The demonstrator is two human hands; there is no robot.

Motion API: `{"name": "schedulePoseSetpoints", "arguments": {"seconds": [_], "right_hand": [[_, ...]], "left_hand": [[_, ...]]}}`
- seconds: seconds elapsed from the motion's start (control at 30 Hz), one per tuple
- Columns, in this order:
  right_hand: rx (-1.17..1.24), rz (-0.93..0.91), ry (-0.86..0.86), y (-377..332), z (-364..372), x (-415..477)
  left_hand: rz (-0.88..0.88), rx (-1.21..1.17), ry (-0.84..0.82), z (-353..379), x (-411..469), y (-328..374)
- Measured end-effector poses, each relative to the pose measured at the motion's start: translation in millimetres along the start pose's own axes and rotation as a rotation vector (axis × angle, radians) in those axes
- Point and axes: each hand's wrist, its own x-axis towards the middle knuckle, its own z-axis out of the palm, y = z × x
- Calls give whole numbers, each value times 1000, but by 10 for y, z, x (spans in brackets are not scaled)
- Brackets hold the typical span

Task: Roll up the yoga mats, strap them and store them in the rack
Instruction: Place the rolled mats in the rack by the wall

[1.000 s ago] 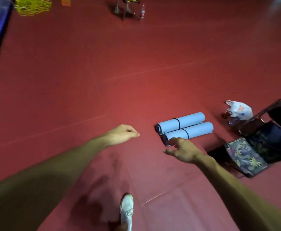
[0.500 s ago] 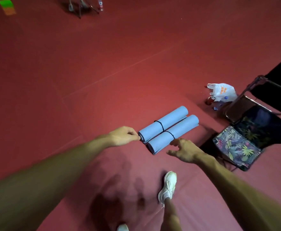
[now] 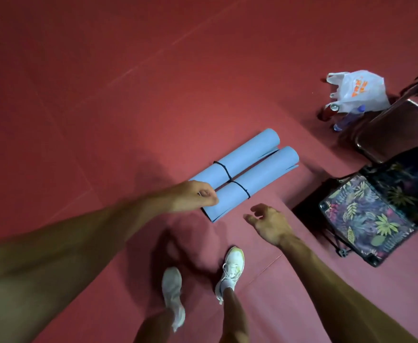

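**Pickup of two strapped mats, grip unsettled**

Mats lay side by side and touching on the red floor (image 3: 104, 95), both rolled. The left mat (image 3: 246, 155) and the right mat (image 3: 267, 175) each carried one black strap (image 3: 224, 169) around the middle. No rack was in view.

The left hand (image 3: 195, 196) sat curled over the near end of the left mat. Whether it actually gripped the roll could not be told. The right hand (image 3: 268, 222) was loose with fingers spread, near the right mat's near end and not touching it.

Risks, as judged:
- With one strap per roll, the outer flaps already stood loose at the ends, so a lift from one end could let a roll telescope or fan open.
- A one-end grab could let a strap slide off.
- A swing to the right could hit the folding chair (image 3: 388, 129) or the floral bag (image 3: 366, 219).
- The plastic bag (image 3: 359, 90) lay farther off.

Against half a second before, the left hand had moved from the tip of the left mat to cover its end. The right hand stayed open. Both shoes (image 3: 230, 271) were now in view, nearer the rolls.
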Motion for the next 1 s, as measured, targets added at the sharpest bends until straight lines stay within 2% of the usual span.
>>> {"name": "schedulePoseSetpoints", "arguments": {"seconds": [0.23, 0.43, 0.63, 0.7, 0.83, 0.93, 1.0], "right_hand": [[128, 90, -3, 394, 644, 1208], [252, 210, -1, 833, 1707, 2322], [437, 298, 23, 1200, 2713, 3395], [531, 338, 19, 1309, 3020, 3734], [861, 464, 126, 1516, 3428, 4245], [1043, 524, 196, 1601, 3597, 4420], [1155, 543, 221, 1555, 3631, 4446]], "left_hand": [[-37, 55, -115, 359, 1311, -914], [-110, -94, 21, 981, 2324, -2055], [-121, -20, 34, 1406, 3275, -2981], [-128, -6, 69, 1527, 3557, -3209], [-205, -83, 169, 1758, 4049, -3518], [-301, -138, 134, 1934, 4237, -3680], [-352, -182, 170, 2013, 4262, -3712]]}}
